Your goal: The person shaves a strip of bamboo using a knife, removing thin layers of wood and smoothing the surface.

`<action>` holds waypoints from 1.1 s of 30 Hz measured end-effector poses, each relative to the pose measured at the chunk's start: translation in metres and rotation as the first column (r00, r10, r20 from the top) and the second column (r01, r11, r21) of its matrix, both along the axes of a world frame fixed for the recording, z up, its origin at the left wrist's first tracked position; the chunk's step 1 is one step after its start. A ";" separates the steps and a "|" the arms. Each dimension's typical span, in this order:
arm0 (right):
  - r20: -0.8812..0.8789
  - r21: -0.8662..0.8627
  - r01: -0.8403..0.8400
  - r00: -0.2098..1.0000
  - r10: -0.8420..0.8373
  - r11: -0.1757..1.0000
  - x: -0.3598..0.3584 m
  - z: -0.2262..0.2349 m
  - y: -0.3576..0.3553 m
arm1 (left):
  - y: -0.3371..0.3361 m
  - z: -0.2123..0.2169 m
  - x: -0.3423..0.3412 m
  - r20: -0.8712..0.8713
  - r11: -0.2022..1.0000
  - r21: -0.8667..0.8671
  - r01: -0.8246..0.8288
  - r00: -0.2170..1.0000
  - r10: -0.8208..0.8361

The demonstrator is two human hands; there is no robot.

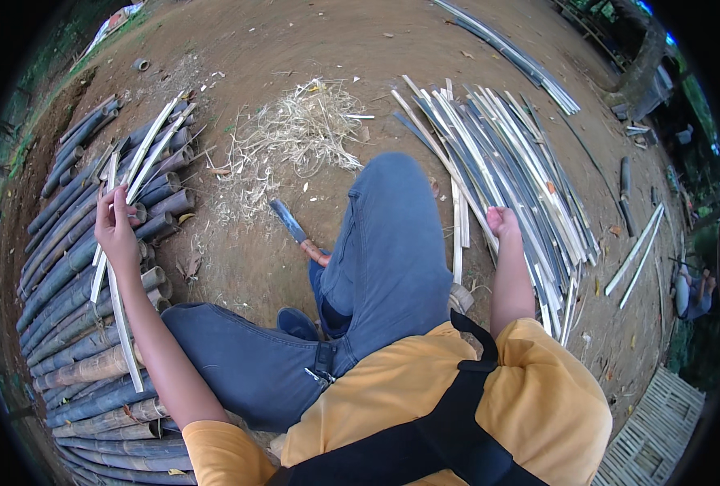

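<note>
My left hand [117, 232] is raised over the stacked bamboo poles at the left, its fingers closed around pale split bamboo strips [123, 332] that run above and below it. More light strips [156, 144] fan out just beyond the fingertips. At the right, my right hand [503, 221] is curled closed beside a spread of long split bamboo strips [530, 178], some pale, some dark. What its fingers hold, if anything, is hidden. A machete [287, 220] with a brown handle lies between my legs, partly behind my raised knee.
Dark bamboo poles [84, 267] are stacked along the left. A heap of shavings [307, 125] lies ahead on bare soil. Long strips [509, 53] rest at the far right. A woven slatted panel [651, 429] is at lower right, and another person [694, 292] sits beyond.
</note>
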State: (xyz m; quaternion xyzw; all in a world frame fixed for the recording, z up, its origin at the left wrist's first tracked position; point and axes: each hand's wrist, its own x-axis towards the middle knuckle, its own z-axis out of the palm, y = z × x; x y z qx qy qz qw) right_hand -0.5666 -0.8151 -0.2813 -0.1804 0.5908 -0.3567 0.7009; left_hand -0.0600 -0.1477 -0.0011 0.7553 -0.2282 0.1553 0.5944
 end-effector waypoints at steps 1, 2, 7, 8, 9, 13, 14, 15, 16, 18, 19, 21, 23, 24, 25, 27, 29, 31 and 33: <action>-0.049 -0.044 -0.061 0.997 0.059 0.997 0.001 0.011 -0.003 | -0.003 0.002 -0.006 0.008 0.999 0.035 -0.017 1.000 0.016; -0.102 -0.088 -0.122 0.988 0.113 0.989 0.002 0.024 -0.007 | -0.005 -0.001 -0.005 -0.011 1.000 0.027 0.003 1.000 -0.003; -0.368 -0.391 -0.464 0.871 0.327 0.795 0.106 0.155 0.052 | 0.017 0.005 -0.005 0.012 0.992 0.124 -0.033 0.999 0.032; -0.261 -0.517 -0.467 0.884 0.387 0.718 0.116 0.175 0.048 | 0.008 0.008 -0.008 -0.058 0.990 0.135 -0.035 0.997 0.043; -0.364 -0.529 -0.542 0.840 0.402 0.653 0.145 0.198 0.054 | 0.006 0.009 -0.005 -0.105 1.000 0.020 0.007 0.994 -0.005; -0.759 -0.491 -0.868 0.380 0.530 -0.081 0.265 0.287 0.185 | 0.012 0.015 -0.018 0.147 1.000 0.000 -0.015 0.989 0.015; -0.812 -0.449 -0.884 0.341 0.474 -0.133 0.292 0.304 0.227 | 0.023 0.011 -0.018 0.207 0.994 -0.008 -0.112 0.972 0.111; -0.805 -0.498 -0.849 0.378 0.457 -0.177 0.313 0.306 0.254 | 0.020 0.023 -0.025 0.065 1.000 -0.008 -0.028 0.997 0.028; -0.789 -0.551 -0.803 0.413 0.455 -0.228 0.338 0.306 0.284 | 0.021 0.024 -0.027 0.088 0.996 0.038 -0.078 0.993 0.075; -0.658 -0.717 -0.600 0.416 0.627 -0.355 0.372 0.311 0.364 | 0.019 0.021 -0.019 0.068 0.985 0.116 -0.126 0.991 0.119; -0.646 -0.738 -0.546 0.399 0.651 -0.397 0.382 0.313 0.402 | 0.005 0.025 -0.021 0.034 0.999 0.008 -0.035 0.999 0.035; -0.571 -0.809 -0.392 0.344 0.745 -0.439 0.396 0.311 0.482 | -0.013 0.009 -0.014 0.164 0.997 0.080 -0.014 0.987 0.001; -0.441 -0.894 -0.224 0.291 0.849 -0.388 0.402 0.309 0.525 | -0.036 0.031 -0.042 -0.067 0.971 -0.143 0.193 0.977 -0.204; -0.368 -0.901 -0.312 0.185 0.911 -0.300 0.403 0.311 0.548 | -0.038 0.026 -0.039 -0.024 0.944 -0.231 0.234 0.969 -0.246; -0.288 -0.888 -0.403 0.109 0.952 -0.222 0.408 0.313 0.561 | -0.049 0.023 -0.030 0.035 0.897 -0.324 0.301 0.951 -0.307; -0.126 -0.808 -0.583 0.033 0.991 -0.084 0.426 0.304 0.565 | -0.044 0.032 -0.038 -0.049 0.913 -0.319 0.254 0.958 -0.283; 0.170 -0.680 -0.720 0.028 0.985 0.137 0.474 0.278 0.560 | -0.043 0.031 -0.036 -0.101 0.888 -0.346 0.302 0.929 -0.355; 0.334 -0.521 -0.768 0.218 0.917 0.372 0.500 0.272 0.549 | -0.046 0.033 -0.043 -0.109 0.915 -0.184 0.359 0.918 -0.382; 0.531 -0.401 -0.795 0.204 0.823 0.455 0.495 0.308 0.528 | -0.046 0.019 -0.033 0.023 0.937 0.256 0.236 0.968 -0.250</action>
